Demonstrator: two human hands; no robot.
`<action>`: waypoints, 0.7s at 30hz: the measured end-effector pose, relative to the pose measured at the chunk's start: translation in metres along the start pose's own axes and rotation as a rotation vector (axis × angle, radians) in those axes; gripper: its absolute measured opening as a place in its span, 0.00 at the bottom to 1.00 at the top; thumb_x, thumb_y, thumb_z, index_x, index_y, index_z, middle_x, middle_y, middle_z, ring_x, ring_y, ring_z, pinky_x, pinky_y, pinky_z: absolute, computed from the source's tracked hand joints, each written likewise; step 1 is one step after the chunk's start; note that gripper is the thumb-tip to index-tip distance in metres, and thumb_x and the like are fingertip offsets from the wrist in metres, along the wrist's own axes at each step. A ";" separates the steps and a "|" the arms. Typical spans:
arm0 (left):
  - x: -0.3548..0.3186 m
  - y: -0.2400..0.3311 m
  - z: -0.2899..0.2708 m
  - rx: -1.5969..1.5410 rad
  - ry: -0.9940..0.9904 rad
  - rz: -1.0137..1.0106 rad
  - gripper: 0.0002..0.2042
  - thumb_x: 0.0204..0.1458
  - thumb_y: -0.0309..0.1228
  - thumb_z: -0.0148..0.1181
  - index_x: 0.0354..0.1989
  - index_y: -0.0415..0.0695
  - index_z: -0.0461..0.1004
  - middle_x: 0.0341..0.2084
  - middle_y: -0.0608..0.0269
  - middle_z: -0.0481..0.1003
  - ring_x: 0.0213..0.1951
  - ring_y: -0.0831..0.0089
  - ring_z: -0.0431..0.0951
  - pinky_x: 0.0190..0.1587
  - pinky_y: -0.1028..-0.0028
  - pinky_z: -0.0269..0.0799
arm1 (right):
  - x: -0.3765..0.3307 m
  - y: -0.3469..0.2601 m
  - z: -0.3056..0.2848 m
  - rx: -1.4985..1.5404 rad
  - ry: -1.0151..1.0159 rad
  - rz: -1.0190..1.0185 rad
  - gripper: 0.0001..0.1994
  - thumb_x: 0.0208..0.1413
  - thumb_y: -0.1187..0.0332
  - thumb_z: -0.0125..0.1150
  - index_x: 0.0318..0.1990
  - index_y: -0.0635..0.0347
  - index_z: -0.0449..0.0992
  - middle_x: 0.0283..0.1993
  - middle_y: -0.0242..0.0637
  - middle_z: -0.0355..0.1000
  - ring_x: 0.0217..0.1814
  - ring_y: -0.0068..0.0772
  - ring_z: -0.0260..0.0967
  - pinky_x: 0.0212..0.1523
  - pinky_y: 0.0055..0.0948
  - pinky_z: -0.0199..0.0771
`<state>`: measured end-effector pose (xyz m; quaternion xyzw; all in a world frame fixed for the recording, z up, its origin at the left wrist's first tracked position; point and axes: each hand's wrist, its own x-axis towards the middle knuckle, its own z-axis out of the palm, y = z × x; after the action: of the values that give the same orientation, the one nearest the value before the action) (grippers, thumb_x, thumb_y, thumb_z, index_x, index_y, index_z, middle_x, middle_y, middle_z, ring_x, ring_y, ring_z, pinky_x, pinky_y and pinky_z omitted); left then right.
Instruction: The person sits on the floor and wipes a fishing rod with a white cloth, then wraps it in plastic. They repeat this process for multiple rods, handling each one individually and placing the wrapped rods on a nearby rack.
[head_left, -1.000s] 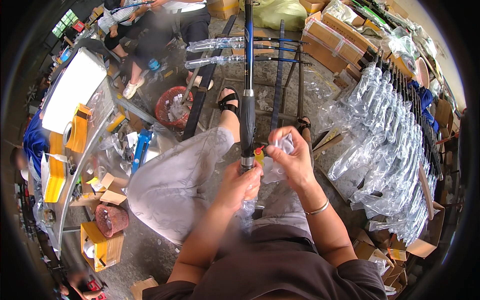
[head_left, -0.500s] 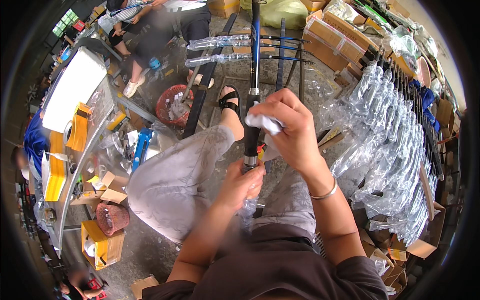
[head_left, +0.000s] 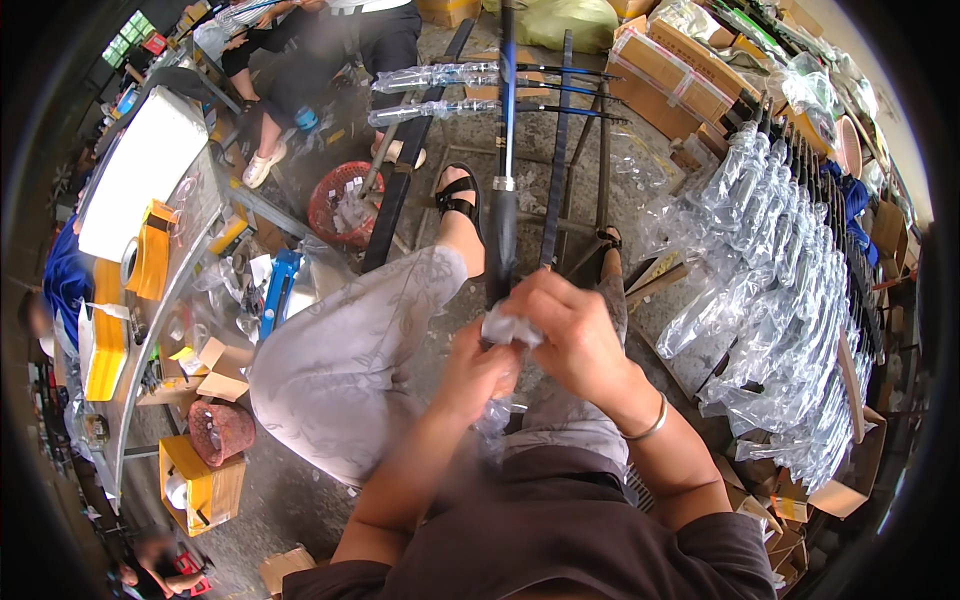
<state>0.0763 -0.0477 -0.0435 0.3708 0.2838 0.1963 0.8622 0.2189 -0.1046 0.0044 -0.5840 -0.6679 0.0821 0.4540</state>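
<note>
A black and blue fishing rod (head_left: 507, 130) stands out ahead of me, its black handle pointing toward my body. My left hand (head_left: 473, 370) is closed around the lower end of the handle, where clear plastic wrap (head_left: 493, 415) shows below the fingers. With my right hand (head_left: 570, 335) I pinch a crumpled white cloth (head_left: 512, 329) against the handle, just above the left hand. The two hands hide most of the handle's lower part.
Three plastic-wrapped rods (head_left: 420, 112) lie across a metal rack (head_left: 400, 190) ahead. Many wrapped rods (head_left: 790, 270) lean at the right beside cardboard boxes (head_left: 665, 80). On the left are a cluttered table (head_left: 190, 250) and a red basket (head_left: 345, 205). Other people sit at the far left.
My right hand has slid the white cloth down the handle toward me, close to my left hand. The left hand keeps its hold on the rod.
</note>
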 end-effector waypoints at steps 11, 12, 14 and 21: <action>-0.004 0.006 0.004 0.072 -0.036 -0.026 0.03 0.54 0.23 0.52 0.32 0.42 0.64 0.13 0.73 0.59 0.12 0.87 0.55 0.13 0.82 0.47 | 0.020 0.004 0.005 -0.138 0.183 -0.141 0.16 0.33 0.84 0.57 0.36 0.62 0.73 0.35 0.37 0.67 0.31 0.41 0.72 0.25 0.33 0.74; -0.003 0.002 0.005 0.096 -0.046 -0.015 0.02 0.53 0.22 0.51 0.32 0.42 0.65 0.13 0.73 0.60 0.12 0.87 0.56 0.13 0.82 0.48 | 0.015 0.005 0.004 -0.133 0.200 -0.113 0.16 0.34 0.83 0.58 0.35 0.62 0.72 0.34 0.37 0.67 0.30 0.41 0.72 0.25 0.34 0.74; -0.003 0.001 0.008 0.074 -0.009 -0.002 0.02 0.52 0.20 0.47 0.30 0.41 0.64 0.12 0.72 0.59 0.11 0.85 0.56 0.12 0.81 0.48 | 0.005 0.005 0.007 -0.093 0.201 -0.079 0.15 0.34 0.82 0.60 0.35 0.62 0.72 0.34 0.38 0.67 0.29 0.41 0.72 0.25 0.34 0.74; -0.004 0.008 0.004 0.018 -0.092 -0.006 0.02 0.53 0.23 0.51 0.33 0.40 0.66 0.13 0.73 0.60 0.12 0.87 0.56 0.13 0.81 0.48 | 0.004 -0.001 0.000 -0.052 0.291 -0.080 0.17 0.31 0.83 0.64 0.34 0.62 0.73 0.34 0.39 0.69 0.28 0.41 0.72 0.25 0.33 0.73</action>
<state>0.0745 -0.0474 -0.0338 0.3864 0.2469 0.1739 0.8715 0.2188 -0.1017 0.0067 -0.5740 -0.6198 -0.0386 0.5337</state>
